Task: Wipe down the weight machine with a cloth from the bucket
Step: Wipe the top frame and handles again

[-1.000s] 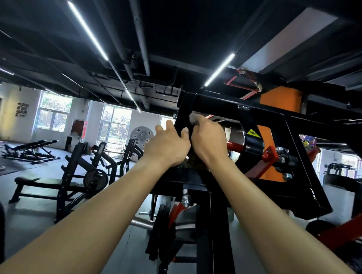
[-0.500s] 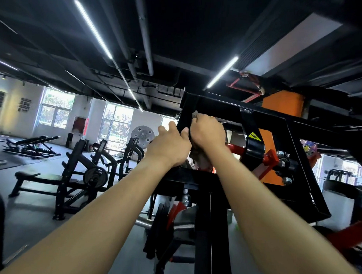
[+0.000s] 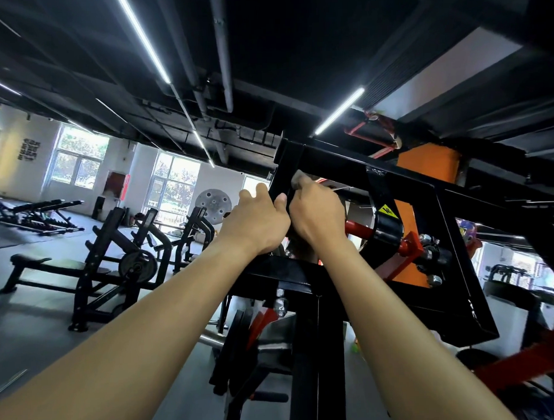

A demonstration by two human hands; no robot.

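Note:
The weight machine is a black steel frame with red and orange parts, straight ahead at head height. My left hand grips the frame's upright black post near its top left corner, fingers wrapped round it. Just to its right, my right hand holds a greyish cloth against the same post; a bit of cloth shows above the knuckles and more hangs below the wrist. No bucket is in view.
A black bench and plate-loaded machines stand on the grey floor to the left. The machine's black column rises between my forearms. Weight plates and red bars sit low behind it.
Both hands stayed together on the post and shifted slightly upward along it. The cloth now shows above my right knuckles.

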